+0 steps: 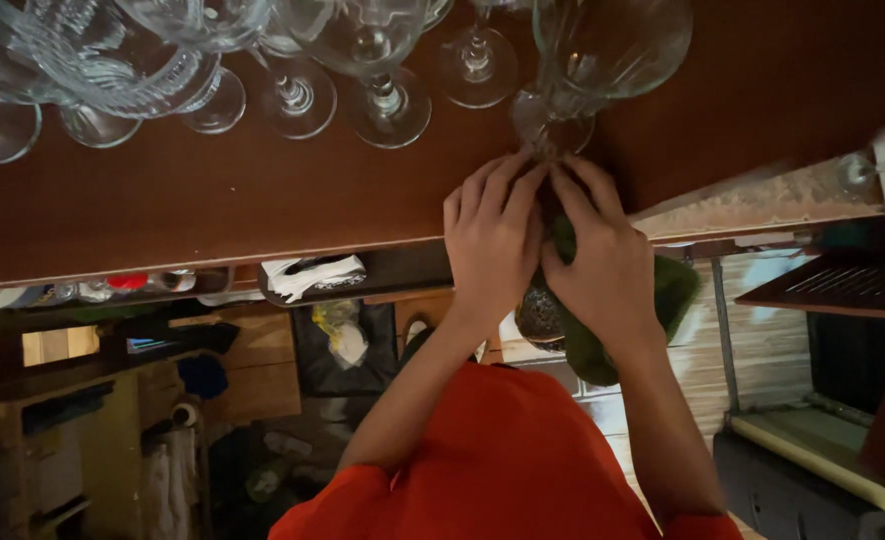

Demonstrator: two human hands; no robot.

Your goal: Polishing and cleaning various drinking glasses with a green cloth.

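Observation:
Both my hands meet at the front edge of a dark wooden counter (263, 200). My left hand (493, 245) and my right hand (603, 265) are pressed together around a green cloth (675, 290) and a rounded, textured glass (540, 316) that shows between my wrists. The fingertips of both hands reach the foot of a large stemmed glass (613, 40) standing on the counter just beyond them. My sleeves are orange.
Several stemmed glasses (383, 70) and a glass mug (113, 60) stand in a row along the far side of the counter. Below the edge are a shelf with white paper (313, 272), cluttered floor items at the left, and a slatted wooden rack (833, 285) at the right.

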